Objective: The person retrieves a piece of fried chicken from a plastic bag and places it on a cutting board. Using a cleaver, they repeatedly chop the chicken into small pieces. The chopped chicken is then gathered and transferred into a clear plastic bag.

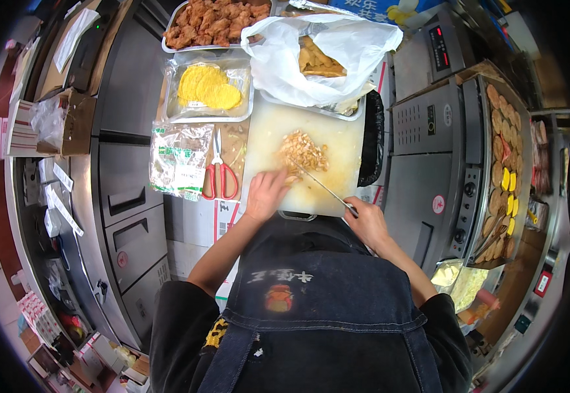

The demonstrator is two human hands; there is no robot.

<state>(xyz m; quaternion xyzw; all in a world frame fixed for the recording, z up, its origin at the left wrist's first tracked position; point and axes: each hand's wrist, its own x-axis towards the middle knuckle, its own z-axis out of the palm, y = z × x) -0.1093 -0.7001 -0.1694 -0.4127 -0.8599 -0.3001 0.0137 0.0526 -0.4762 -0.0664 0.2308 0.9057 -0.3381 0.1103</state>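
A white cutting board (270, 132) lies before me with a heap of chopped light-brown food pieces (305, 150) on it. My right hand (367, 218) grips the handle of a kitchen knife (321, 185) at the board's near right corner. The blade slants up and left, its tip at the near edge of the heap. My left hand (266, 193), slightly blurred, rests near the board's left edge, its fingertips at some pieces beside the blade; whether it pinches any of them cannot be made out.
Red-handled scissors (220, 177) and a printed plastic bag (179, 159) lie left of the board. Beyond are trays of yellow patties (209, 87) and fried chicken (216, 22), and a white plastic bag (277, 64) holding brown food. A griddle with patties (503, 167) stands at right.
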